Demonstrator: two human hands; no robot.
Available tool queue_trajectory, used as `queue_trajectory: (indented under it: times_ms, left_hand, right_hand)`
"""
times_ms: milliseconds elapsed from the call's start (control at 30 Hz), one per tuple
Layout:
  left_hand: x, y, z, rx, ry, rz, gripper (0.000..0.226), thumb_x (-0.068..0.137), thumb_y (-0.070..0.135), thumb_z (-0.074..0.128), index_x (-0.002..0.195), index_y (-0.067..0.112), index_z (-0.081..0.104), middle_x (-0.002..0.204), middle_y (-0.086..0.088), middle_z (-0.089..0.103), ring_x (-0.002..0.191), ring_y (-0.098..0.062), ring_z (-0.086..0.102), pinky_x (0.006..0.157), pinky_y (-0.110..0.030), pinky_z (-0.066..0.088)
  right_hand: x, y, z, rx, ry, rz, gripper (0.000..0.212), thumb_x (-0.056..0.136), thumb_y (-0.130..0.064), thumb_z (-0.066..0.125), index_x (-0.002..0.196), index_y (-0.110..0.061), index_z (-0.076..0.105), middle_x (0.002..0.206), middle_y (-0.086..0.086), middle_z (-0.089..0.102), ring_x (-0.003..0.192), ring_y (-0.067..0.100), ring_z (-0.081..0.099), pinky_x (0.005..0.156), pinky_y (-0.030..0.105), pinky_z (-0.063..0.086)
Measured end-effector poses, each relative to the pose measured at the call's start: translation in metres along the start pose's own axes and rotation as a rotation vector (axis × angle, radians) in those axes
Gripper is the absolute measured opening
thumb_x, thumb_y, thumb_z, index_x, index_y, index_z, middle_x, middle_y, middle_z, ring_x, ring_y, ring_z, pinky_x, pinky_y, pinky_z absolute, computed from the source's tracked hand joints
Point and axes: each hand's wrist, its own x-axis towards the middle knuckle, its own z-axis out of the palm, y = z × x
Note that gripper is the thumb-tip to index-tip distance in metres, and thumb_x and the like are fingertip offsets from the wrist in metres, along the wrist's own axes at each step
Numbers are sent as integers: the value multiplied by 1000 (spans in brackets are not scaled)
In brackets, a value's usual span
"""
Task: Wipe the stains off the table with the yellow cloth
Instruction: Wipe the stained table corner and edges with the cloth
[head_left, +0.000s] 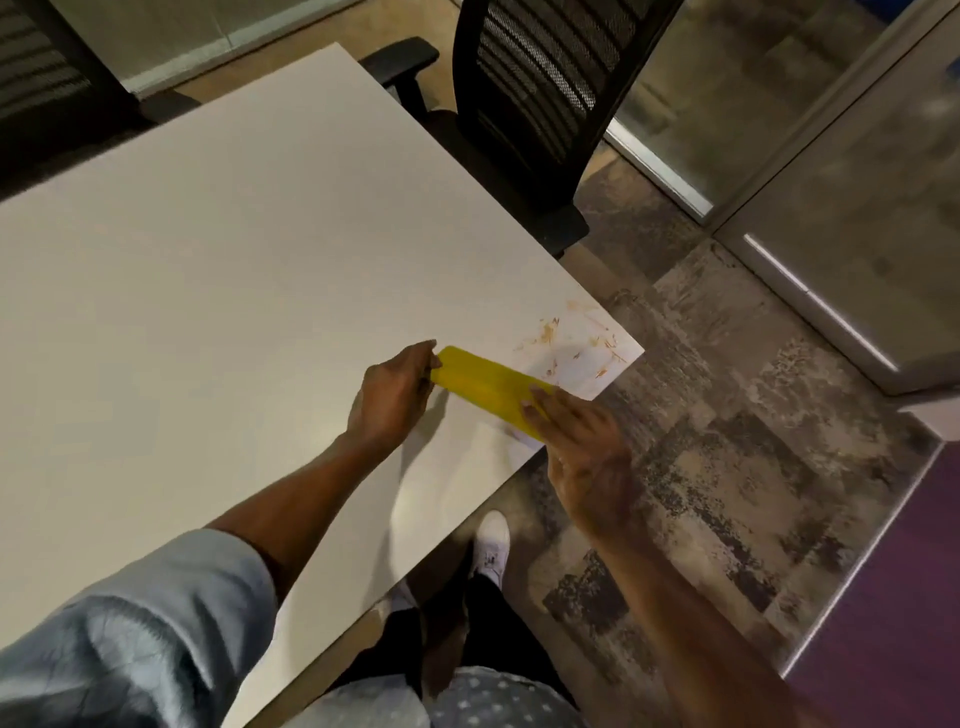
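The yellow cloth (485, 387), folded into a long strip, lies on the white table (234, 270) close to its near right corner. My left hand (395, 397) pinches the strip's left end between thumb and fingers. My right hand (582, 441) rests flat on the strip's right end, fingers stretched out, at the table's edge. Orange-brown stains (569, 340) are smeared over the corner just beyond the cloth, and a faint smear (514, 432) shows under the cloth's near edge.
A black mesh office chair (524, 104) stands against the table's far right edge, and another dark chair (47, 78) at the far left. Patterned carpet (727, 441) and a glass partition (841, 197) lie to the right. My white shoe (492, 540) is below the table edge.
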Motion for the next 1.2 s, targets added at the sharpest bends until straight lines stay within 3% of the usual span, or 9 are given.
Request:
queue_trajectory:
  times_ms: [100,167,233,300,433,567,667,900,1200]
  left_hand:
    - [2,-23,19,187,-186,21,43,106,29,54,147,23,63,141,-13,73,124,-39,73,103,-50,61]
    - [-1,-35,28,259,-244,95,45,106,31,49,142,19,71,149,-12,69,133,-36,69,110,-51,59]
    - [-11,-40,38,293,-312,251,39,91,1,59,125,-1,78,141,-29,70,124,-51,72,92,-63,65]
    - [-22,-49,39,275,-408,244,56,68,-22,73,122,-7,78,140,-32,69,126,-55,69,82,-63,68]
    - [-30,-58,31,265,-300,73,63,72,-21,66,133,-4,70,149,-25,65,136,-45,66,69,-49,69]
    - [-23,-62,31,253,-232,-31,52,103,15,41,150,-3,57,164,-22,52,152,-40,51,109,-52,58]
    - [-13,-71,43,254,-292,2,63,113,32,36,162,-7,40,174,-26,31,164,-41,28,133,-50,30]
    - [-17,-89,63,195,-303,-79,65,113,30,30,171,3,18,183,-14,6,171,-32,3,138,-53,12]
    - [-23,-80,91,262,-350,-56,90,112,59,33,172,3,-4,182,-15,-17,169,-29,-19,138,-53,-1]
  right_hand:
    - [-27,20,43,-42,-133,-113,51,90,1,75,138,-14,72,148,7,67,136,36,65,101,45,55]
    - [-48,26,68,-60,-241,-171,55,81,3,83,133,-13,75,144,8,70,132,36,68,98,42,57]
    - [-71,27,85,-51,-338,-201,52,83,0,82,133,-11,75,145,11,69,134,38,66,99,48,61]
    - [-84,22,91,-16,-405,-174,45,90,-5,65,134,-10,72,153,13,63,143,40,58,104,56,57]
    - [-74,14,91,164,-366,-84,49,87,-14,57,136,-14,66,156,9,57,149,31,48,113,52,46]
    - [-47,-2,105,130,-448,-214,73,102,-20,52,169,-23,24,180,6,12,167,29,12,134,44,16]
    - [-28,-1,129,19,-544,-277,71,111,-32,45,171,-20,10,181,9,1,168,31,-1,135,49,17]
    - [-10,11,146,-64,-554,-150,67,114,-42,31,171,-22,3,181,7,-3,168,31,-4,134,53,21]
    - [-42,-9,133,-47,-560,139,65,110,-42,18,171,-25,0,181,4,-4,168,29,-7,134,57,19]
